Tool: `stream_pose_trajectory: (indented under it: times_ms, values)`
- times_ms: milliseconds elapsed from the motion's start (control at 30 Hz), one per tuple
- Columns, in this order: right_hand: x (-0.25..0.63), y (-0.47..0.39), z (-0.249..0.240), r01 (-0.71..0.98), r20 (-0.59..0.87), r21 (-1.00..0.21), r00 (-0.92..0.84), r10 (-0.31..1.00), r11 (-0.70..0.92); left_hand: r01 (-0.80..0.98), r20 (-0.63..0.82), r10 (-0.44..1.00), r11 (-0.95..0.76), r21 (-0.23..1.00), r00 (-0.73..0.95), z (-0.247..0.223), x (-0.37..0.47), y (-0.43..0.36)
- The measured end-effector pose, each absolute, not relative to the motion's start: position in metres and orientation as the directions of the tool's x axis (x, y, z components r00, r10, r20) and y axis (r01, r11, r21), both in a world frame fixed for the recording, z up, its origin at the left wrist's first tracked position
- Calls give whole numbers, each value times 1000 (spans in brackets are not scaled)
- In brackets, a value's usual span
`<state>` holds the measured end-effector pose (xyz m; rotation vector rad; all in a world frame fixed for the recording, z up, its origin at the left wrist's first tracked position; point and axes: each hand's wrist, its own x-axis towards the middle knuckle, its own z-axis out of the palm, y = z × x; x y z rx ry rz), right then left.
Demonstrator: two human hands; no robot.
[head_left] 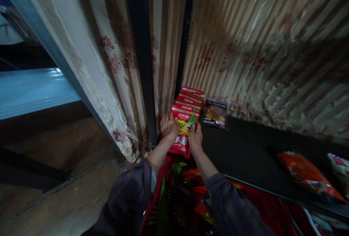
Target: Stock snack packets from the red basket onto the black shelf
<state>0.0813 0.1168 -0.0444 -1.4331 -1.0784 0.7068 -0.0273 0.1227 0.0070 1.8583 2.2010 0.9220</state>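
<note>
A row of red snack packets (pixel 183 128) with yellow and green pictures stands overlapping at the left end of a black shelf (pixel 240 145). My left hand (pixel 169 127) holds the left side of the front packet, its fingers bent against the edge. On the opposite side, my right hand (pixel 195 138) grips the same packet with the thumb toward its front. The packet leans back on those behind it, and its lower end is over the shelf's front edge. Just right of the row lies a dark clear-windowed snack packet (pixel 215 114).
Below the shelf edge is a red plastic basket (pixel 155 199) of colourful packets. An orange packet (pixel 308 172) and a white-and-pink packet (pixel 339 167) lie farther right. Patterned curtains (pixel 245 47) hang behind, and a dark metal post (pixel 141 54) stands left of my hands.
</note>
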Motion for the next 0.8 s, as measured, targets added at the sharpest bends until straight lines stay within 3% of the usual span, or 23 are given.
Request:
stream_pose_trajectory:
  times_ms: [133, 400, 800]
  values:
    - [80, 110, -36, 249, 111, -969, 457, 883, -7, 865, 316, 919, 50, 500, -235, 7, -31, 120]
    - [73, 90, -30, 337, 131, -941, 410, 902, -16, 905, 377, 899, 47, 423, -223, 5, -35, 119]
    - [86, 81, -34, 267, 136, -963, 399, 907, 27, 894, 392, 891, 33, 448, -229, 9, -35, 116]
